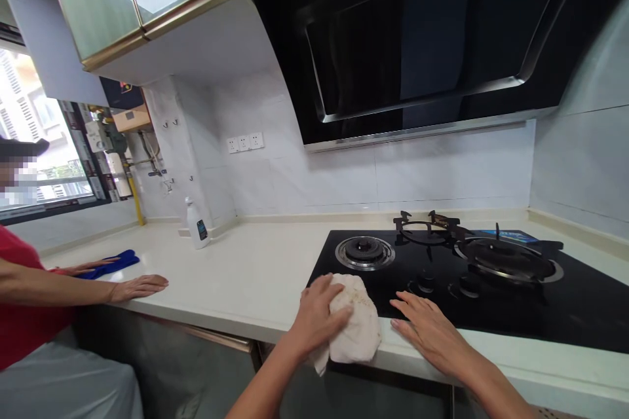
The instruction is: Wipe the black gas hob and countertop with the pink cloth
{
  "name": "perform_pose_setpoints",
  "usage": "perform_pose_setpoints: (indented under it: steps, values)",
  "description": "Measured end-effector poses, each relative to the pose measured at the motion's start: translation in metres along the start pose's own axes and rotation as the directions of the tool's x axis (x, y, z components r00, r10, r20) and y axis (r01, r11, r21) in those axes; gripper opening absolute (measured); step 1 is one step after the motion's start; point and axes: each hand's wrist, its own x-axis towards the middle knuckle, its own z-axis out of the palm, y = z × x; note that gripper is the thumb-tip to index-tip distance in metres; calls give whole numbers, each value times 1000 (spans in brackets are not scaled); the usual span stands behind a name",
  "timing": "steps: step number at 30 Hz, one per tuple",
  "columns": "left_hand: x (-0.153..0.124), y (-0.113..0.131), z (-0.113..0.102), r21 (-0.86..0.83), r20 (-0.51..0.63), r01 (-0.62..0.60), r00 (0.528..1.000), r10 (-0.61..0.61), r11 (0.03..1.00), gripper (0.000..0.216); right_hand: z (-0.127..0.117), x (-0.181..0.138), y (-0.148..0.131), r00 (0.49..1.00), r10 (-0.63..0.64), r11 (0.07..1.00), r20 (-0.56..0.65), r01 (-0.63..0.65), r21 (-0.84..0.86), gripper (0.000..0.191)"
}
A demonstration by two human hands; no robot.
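Observation:
A folded off-white cloth [358, 334] with faint brownish spots lies over the front left corner of the black gas hob [383, 291], part of it hanging past the counter edge. My left hand [319, 317] grips its left side, thumb across the top. Fingers spread, my right hand [430, 330] rests at the hob's front edge, holding nothing. Behind the cloth is the left burner [365, 252], its pan support off. That loose pan support [425, 229] sits at the back middle of the hob, and the right burner [508, 256] is farther right.
To the left, a person in a red top [29, 294] leans on the white counter [255, 262], one hand on a blue cloth [115, 263]. A white spray bottle [196, 226] stands by the wall. The black range hood [417, 46] slants overhead.

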Motion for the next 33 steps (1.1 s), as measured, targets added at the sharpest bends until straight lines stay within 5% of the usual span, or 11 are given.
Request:
perform_pose_setpoints:
  steps: [4,12,17,22,26,33]
  values:
    - [8,40,14,68,113,34,993,-41,997,77,12,-4,6,1000,3,999,-13,-3,-39,66]
    - [-22,87,56,1,-9,-138,990,138,990,84,27,-1,28,987,116,990,-112,-106,88,64]
    - [-34,88,100,13,-161,-243,957,242,970,97,28,-2,39,984,140,971,-114,-114,209,70]
    - [-46,54,112,117,-261,-326,902,345,938,88,25,-4,40,983,143,972,-114,-117,204,70]
    - [-64,4,90,194,-280,-361,871,404,912,79,24,-7,39,983,154,970,-96,-132,202,70]
    - [-91,-111,5,166,-77,-140,985,154,976,75,26,-11,41,988,152,971,-40,-142,193,69]
